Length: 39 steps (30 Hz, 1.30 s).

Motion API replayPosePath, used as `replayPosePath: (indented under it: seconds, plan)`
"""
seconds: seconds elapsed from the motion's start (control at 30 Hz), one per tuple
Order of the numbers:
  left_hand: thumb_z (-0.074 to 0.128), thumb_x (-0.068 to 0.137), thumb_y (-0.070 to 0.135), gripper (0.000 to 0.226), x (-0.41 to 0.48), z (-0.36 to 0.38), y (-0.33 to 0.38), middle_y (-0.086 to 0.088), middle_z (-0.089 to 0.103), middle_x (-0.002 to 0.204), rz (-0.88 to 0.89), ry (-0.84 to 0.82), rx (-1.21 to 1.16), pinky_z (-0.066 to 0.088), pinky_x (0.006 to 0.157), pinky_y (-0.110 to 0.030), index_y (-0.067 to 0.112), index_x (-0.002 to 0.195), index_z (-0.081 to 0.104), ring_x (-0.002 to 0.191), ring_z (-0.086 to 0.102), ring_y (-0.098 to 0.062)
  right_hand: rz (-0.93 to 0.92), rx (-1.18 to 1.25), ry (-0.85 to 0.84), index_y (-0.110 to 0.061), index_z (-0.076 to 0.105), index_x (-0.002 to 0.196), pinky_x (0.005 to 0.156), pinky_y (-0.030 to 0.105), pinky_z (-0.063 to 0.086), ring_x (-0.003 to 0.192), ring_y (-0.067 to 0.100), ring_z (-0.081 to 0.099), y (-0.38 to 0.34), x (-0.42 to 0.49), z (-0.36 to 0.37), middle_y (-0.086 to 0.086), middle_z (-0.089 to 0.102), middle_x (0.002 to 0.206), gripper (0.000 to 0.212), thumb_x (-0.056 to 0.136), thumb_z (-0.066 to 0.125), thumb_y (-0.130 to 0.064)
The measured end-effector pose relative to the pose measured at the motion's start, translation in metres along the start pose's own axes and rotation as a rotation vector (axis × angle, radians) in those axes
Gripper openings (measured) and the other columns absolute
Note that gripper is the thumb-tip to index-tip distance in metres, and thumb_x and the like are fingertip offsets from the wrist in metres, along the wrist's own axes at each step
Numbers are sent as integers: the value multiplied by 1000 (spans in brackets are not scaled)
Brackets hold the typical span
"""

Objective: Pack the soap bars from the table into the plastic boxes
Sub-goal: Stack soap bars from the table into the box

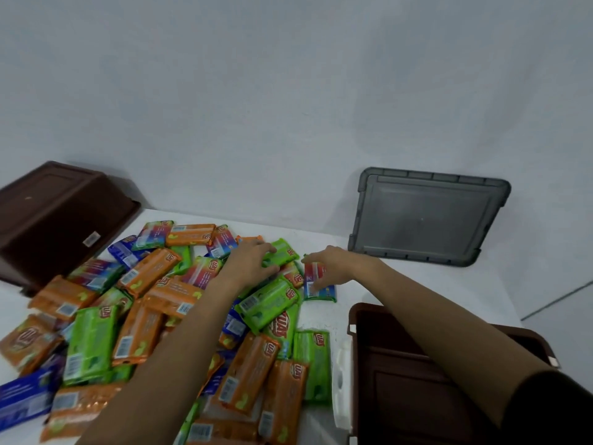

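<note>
A heap of wrapped soap bars (150,313) in orange, green, blue and multicolour wrappers covers the white table (321,316). My left hand (248,263) lies on a green soap bar (284,252) at the far side of the heap, fingers curled around it. My right hand (327,266) grips a multicolour soap bar (316,284) lying apart from the heap on the right. An open brown plastic box (410,380) stands at the near right, under my right forearm. No soap is visible in the part of it that shows.
A second brown box (54,220) lies overturned at the far left of the table. A grey lid (426,216) leans against the wall at the back right. A white latch piece (341,387) sits beside the near box.
</note>
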<state>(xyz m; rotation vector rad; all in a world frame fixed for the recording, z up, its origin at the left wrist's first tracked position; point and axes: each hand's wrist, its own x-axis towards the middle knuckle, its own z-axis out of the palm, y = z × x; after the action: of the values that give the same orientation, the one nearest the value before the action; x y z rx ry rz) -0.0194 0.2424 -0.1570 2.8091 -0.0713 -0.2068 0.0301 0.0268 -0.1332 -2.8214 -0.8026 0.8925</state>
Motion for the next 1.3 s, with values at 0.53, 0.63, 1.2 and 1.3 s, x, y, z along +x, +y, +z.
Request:
replayPosePath:
  seconds: [0.53,0.63,1.2,1.3]
  plan:
    - [62,85,48,53,18,9,-3,-11,59,126,31,39,-8,41,94,-38,22,131,54,117,51,-29,-24,-139,-27,-32,33,134,71,40,51,91,32,55,6,10,10,8,36,121,84,67,84,-32]
    - [60,87,49,54,13,11,-4,-12,55,132,45,71,-9,40,98,-39,24,134,52,121,49,-30,-6,-28,-14,-35,33,133,70,36,49,90,29,54,13,3,4,6,36,116,79,69,79,-40]
    - [71,73,25,97,-35,-35,54,0,27,118,147,253,-258,53,56,-37,57,142,9,53,56,-24,-190,1048,474,-20,58,123,82,42,59,96,29,71,46,-126,-19,12,61,121,44,88,60,6]
    - [69,69,24,86,-44,-39,70,-3,32,120,169,287,-323,53,60,-42,48,135,20,64,57,-21,-195,1103,558,-18,54,121,79,38,60,100,29,69,47,-155,-14,12,59,121,38,89,63,1]
